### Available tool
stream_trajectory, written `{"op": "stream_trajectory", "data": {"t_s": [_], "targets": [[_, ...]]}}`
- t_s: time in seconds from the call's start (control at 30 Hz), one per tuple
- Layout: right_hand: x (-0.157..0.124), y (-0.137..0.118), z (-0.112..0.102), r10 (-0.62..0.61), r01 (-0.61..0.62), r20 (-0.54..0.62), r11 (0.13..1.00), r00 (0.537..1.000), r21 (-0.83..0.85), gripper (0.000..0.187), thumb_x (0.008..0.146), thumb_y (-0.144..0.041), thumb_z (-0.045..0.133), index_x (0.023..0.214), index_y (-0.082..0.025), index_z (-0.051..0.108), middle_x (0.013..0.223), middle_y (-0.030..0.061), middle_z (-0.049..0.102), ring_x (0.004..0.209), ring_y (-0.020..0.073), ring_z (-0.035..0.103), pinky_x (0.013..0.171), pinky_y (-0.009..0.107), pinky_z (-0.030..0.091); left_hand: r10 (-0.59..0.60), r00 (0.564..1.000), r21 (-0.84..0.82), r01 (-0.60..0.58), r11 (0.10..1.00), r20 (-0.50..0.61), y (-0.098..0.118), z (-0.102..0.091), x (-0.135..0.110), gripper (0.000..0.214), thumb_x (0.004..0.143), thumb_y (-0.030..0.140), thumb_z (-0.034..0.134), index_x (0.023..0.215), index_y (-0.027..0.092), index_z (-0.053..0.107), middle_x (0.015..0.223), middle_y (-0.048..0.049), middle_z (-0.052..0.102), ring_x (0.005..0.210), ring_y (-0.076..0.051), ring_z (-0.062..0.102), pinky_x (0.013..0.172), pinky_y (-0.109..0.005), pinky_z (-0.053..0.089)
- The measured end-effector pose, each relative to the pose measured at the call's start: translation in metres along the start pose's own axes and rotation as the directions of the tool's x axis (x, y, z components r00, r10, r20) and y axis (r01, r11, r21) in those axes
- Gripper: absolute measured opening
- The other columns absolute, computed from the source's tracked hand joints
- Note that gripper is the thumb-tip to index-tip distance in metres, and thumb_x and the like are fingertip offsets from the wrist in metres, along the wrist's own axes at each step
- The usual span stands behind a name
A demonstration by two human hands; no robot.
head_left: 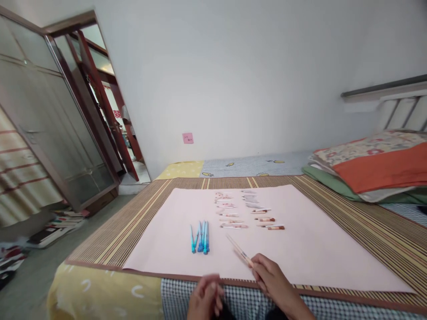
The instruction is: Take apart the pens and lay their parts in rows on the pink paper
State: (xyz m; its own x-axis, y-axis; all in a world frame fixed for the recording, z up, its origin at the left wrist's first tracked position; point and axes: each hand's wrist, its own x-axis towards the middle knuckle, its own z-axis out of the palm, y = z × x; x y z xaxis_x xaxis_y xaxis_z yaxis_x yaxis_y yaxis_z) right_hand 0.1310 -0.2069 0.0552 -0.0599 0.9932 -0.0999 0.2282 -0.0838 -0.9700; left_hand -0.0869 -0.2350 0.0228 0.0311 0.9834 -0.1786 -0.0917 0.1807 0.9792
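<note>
My right hand [275,280] is closed round the end of a thin pale pen refill [238,250] that points up and left over the pink sheet [333,249]. My left hand [205,300] sits low near the sheet's front edge, fingers curled and blurred; I cannot tell if it holds anything. Several blue pens [200,238] lie side by side on the sheet, left of the refill. Farther back lie two columns of small pen parts [230,213], some with brown tips [270,220].
The pink sheet lies on a striped woven mat [383,231] over a bed. Folded bedding and a pillow [376,166] are stacked at the right. A mirrored wardrobe [43,120] and open doorway stand at the left, with books [56,224] on the floor.
</note>
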Motion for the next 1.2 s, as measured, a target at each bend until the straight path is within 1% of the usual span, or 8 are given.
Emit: {"op": "stream_trajectory", "data": {"t_s": [0.1,0.23,0.33,0.67,0.9,1.07,1.13,1.2], "targets": [[-0.031,-0.027,-0.012,-0.053,0.047,0.065,0.994,0.996,0.097,0.029,0.089,-0.046,0.042,0.07,-0.024,0.041,0.053,-0.0095,0.033,0.043,0.0088,0.027,0.043,0.022,0.019,0.083,0.997,-0.355,-0.076,0.932,0.005,0.049,0.023,0.008,0.05,0.075,0.049,0.077,0.111,0.015,0.068,0.074,-0.0025,0.066,0.054,-0.008,0.053,0.05,-0.021,0.038],[-0.062,-0.062,-0.027,-0.094,0.092,0.132,0.996,0.987,0.021,0.031,0.092,-0.047,0.045,0.078,-0.021,0.053,0.059,-0.0072,0.036,0.051,0.0098,0.03,0.046,0.022,0.023,0.158,0.985,-0.397,-0.116,0.911,0.075,0.106,0.045,-0.006,0.044,0.074,0.041,0.08,0.108,0.014,0.071,0.072,-0.001,0.064,0.054,-0.007,0.053,0.053,-0.02,0.039],[-0.075,-0.081,-0.034,-0.132,0.137,0.169,0.99,0.977,-0.017,0.035,0.095,-0.05,0.045,0.084,-0.02,0.059,0.061,-0.0067,0.034,0.055,0.0106,0.031,0.048,0.022,0.024,0.203,0.974,-0.356,-0.156,0.921,0.099,0.125,0.048,-0.018,0.033,0.074,0.036,0.081,0.096,0.013,0.072,0.067,0.0006,0.062,0.051,-0.006,0.051,0.051,-0.02,0.037],[-0.09,-0.112,-0.041,-0.271,0.315,0.226,0.931,0.935,-0.184,0.036,0.097,-0.049,0.046,0.08,-0.02,0.059,0.07,-0.0033,0.045,0.068,0.0135,0.04,0.061,0.024,0.032,0.276,0.93,-0.164,-0.241,0.956,0.244,0.138,0.04,-0.042,0.029,0.076,0.036,0.079,0.095,0.014,0.073,0.065,-0.0009,0.065,0.051,-0.009,0.055,0.051,-0.022,0.041],[-0.095,-0.126,-0.041,-0.32,0.377,0.237,0.888,0.917,-0.262,0.034,0.098,-0.048,0.044,0.078,-0.022,0.054,0.068,-0.0037,0.048,0.065,0.0138,0.043,0.059,0.025,0.032,0.368,0.917,-0.078,-0.36,0.93,0.151,0.148,0.04,-0.062,0.027,0.081,0.042,0.072,0.087,0.016,0.07,0.059,-0.0023,0.068,0.051,-0.016,0.062,0.054,-0.026,0.047],[-0.093,-0.128,-0.033,-0.428,0.477,0.212,0.78,0.879,-0.405,0.028,0.099,-0.04,0.044,0.079,-0.023,0.055,0.077,-0.0011,0.062,0.069,0.0148,0.055,0.064,0.026,0.036,0.279,0.957,0.027,-0.278,0.96,-0.078,0.133,0.042,-0.05,0.055,0.077,0.063,0.066,0.05,0.019,0.049,0.035,0.0066,0.039,0.032,-0.005,0.028,0.037,-0.021,0.021],[-0.09,-0.126,-0.032,-0.439,0.483,0.204,0.766,0.875,-0.424,0.027,0.1,-0.039,0.043,0.081,-0.023,0.055,0.078,-0.001,0.063,0.069,0.0146,0.056,0.064,0.026,0.036,0.219,0.974,0.006,-0.219,0.976,-0.061,0.128,0.041,-0.044,0.062,0.078,0.073,0.056,0.048,0.019,0.049,0.032,0.0069,0.033,0.031,-0.005,0.023,0.037,-0.022,0.015],[-0.088,-0.123,-0.033,-0.419,0.463,0.197,0.786,0.886,-0.41,0.026,0.1,-0.04,0.043,0.083,-0.024,0.055,0.076,-0.0019,0.063,0.068,0.0142,0.055,0.063,0.025,0.036,0.182,0.981,-0.105,-0.175,0.979,0.059,0.128,0.039,-0.043,0.065,0.077,0.079,0.049,0.068,0.017,0.065,0.039,0.0034,0.047,0.032,-0.006,0.032,0.038,-0.022,0.019]]}}
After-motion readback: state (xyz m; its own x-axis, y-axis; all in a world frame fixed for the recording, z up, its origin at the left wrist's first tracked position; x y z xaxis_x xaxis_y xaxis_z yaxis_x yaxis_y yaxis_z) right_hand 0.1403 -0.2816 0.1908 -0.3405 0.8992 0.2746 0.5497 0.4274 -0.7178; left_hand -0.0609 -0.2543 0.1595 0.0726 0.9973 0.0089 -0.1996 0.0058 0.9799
